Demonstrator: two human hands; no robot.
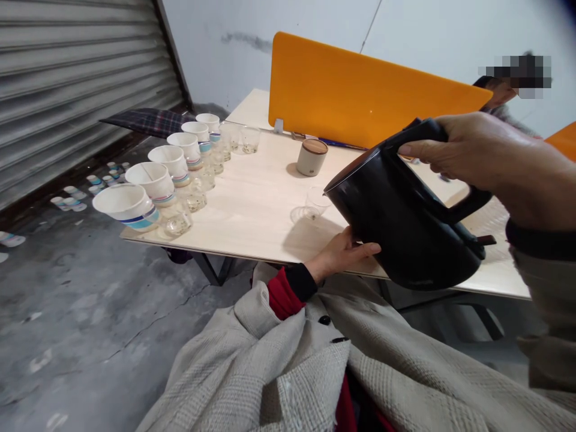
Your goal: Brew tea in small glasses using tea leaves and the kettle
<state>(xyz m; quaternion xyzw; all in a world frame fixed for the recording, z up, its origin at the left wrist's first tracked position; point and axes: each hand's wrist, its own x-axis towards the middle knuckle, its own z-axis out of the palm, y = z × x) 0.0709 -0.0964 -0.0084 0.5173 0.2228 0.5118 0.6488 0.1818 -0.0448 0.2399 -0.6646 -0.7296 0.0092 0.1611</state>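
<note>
My right hand (468, 144) is wrapped round the handle of a black electric kettle (405, 222). The kettle leans to the left, its spout over a small clear cup (317, 202) with a few dark bits at the bottom. Whether water is flowing cannot be made out. My left hand (339, 255) is by the table's front edge, against the kettle's lower left side. Its thumb is stretched out and apart from the fingers, some of which the kettle hides. Behind the clear cup stands a grey canister (311, 161) with a wooden lid.
On the left of the wooden table (252, 210), a row of white paper cups (123, 204) stands beside several clear cups (177, 222) holding dark bits. An orange divider (360, 90) crosses the back. Another person sits beyond it. Small bottles (74, 198) lie on the floor.
</note>
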